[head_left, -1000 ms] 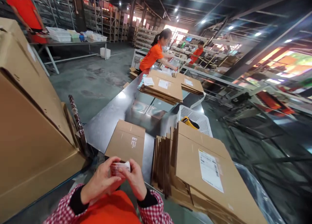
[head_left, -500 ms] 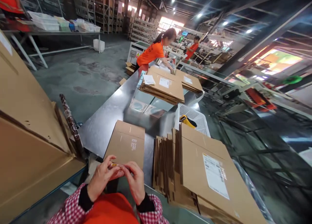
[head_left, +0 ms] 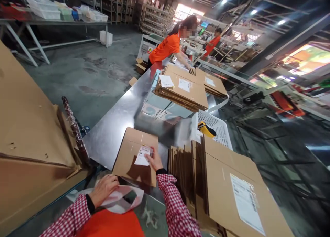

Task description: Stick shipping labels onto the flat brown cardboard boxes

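Touching right edge of white label (head_left: pixel 141 158) with right hand (head_left: pixel 154 159), fairly narrow — pinching or pressing, cannot tell. At centre, on brown carton (head_left: pixel 123 154), probably laid flat for even backing. With left hand (head_left: pixel 104 189) curled at looped white strip (head_left: pixel 138 200), lower left; grip hidden. On label, fine print, unreadable. On pale blue boxes (head_left: pixel 170 108), upper centre, upside-down lettering — too blurred to read.
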Tool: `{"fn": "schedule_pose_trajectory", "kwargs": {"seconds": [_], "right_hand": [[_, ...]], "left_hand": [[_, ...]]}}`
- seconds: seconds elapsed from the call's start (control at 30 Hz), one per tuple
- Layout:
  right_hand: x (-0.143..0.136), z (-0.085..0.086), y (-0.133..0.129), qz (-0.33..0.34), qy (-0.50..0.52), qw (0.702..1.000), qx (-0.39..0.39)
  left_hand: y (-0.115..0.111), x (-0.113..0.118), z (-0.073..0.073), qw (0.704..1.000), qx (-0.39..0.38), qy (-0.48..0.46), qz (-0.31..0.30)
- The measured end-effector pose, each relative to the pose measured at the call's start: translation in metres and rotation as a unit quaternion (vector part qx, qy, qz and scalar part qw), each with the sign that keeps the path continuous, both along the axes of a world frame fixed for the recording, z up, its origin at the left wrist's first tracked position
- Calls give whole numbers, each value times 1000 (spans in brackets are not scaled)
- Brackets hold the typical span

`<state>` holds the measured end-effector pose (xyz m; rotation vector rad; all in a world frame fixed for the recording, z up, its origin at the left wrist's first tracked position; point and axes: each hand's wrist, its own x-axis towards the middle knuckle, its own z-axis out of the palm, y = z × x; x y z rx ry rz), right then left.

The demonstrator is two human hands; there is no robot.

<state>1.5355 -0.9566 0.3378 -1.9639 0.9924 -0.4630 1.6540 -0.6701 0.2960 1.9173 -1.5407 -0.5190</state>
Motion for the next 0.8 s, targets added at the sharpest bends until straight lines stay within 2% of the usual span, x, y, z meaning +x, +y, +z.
{"fn": "schedule_pose_trajectory", "kwargs": {"seconds": [0.13, 0.23, 0.33, 0.4, 0.43, 0.53, 0.6, 0.63, 0.73, 0.8], "right_hand": [[18, -29, 12, 72, 74, 995, 4], [19, -35, 15, 93, 113, 989, -9], [14, -34, 20, 66, 175, 981, -57], [14, -35, 32, 28, 249, 959, -130], [15, -37, 41, 30, 280, 945, -167], [22, -48, 64, 139, 287, 922, -220], [21, -55, 65, 163, 285, 921, -212], [17, -57, 60, 132, 299, 924, -199], [-9, -58, 37, -47, 350, 927, -128], [-28, -55, 27, -116, 350, 925, -90]], "left_hand": [[-16, -2, -21, 1000, 19, -13, -20], [-18, 0, -31, 999, 37, -11, -24], [-17, 1, -36, 999, 46, -5, -24], [-17, 2, -38, 999, 48, -1, -24], [-18, 2, -39, 999, 49, 0, -23], [-20, 3, -39, 999, 47, 5, -19], [-20, 3, -38, 999, 47, 10, -16], [-20, 4, -36, 999, 47, 12, -11], [-19, 1, -33, 998, 46, 16, 26], [-19, -1, -32, 997, 41, 22, 59]]}}
